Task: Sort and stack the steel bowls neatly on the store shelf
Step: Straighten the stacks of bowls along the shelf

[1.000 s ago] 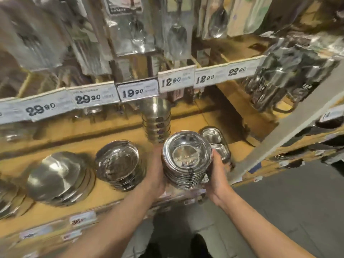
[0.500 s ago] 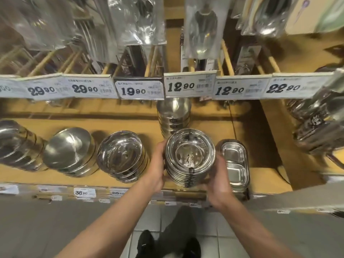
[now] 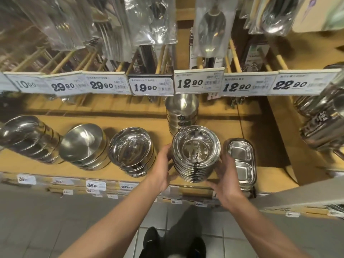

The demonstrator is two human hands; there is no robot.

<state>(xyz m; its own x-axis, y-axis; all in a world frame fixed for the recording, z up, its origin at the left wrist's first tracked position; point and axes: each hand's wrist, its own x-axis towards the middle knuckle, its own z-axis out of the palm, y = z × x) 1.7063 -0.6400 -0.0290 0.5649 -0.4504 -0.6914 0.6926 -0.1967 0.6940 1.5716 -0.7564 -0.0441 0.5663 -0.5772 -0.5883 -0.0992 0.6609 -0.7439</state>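
Hands first: our left hand (image 3: 163, 168) and right hand (image 3: 226, 175) curl around opposite sides of a stack of steel bowls (image 3: 195, 155), gripping it at the front edge of the wooden shelf (image 3: 260, 131). Just beside it to the right sits a stack of divided steel trays (image 3: 241, 161). Behind it stands a taller stack of upturned bowls (image 3: 181, 112). Along the shelf front to the left lie a tilted bowl stack (image 3: 132, 151) and two further stacks. Price labels (image 3: 150, 86) hang overhead.

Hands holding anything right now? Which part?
Yes. The left hand and right hand clasp the stack of steel bowls by its opposite sides, below the top rim.
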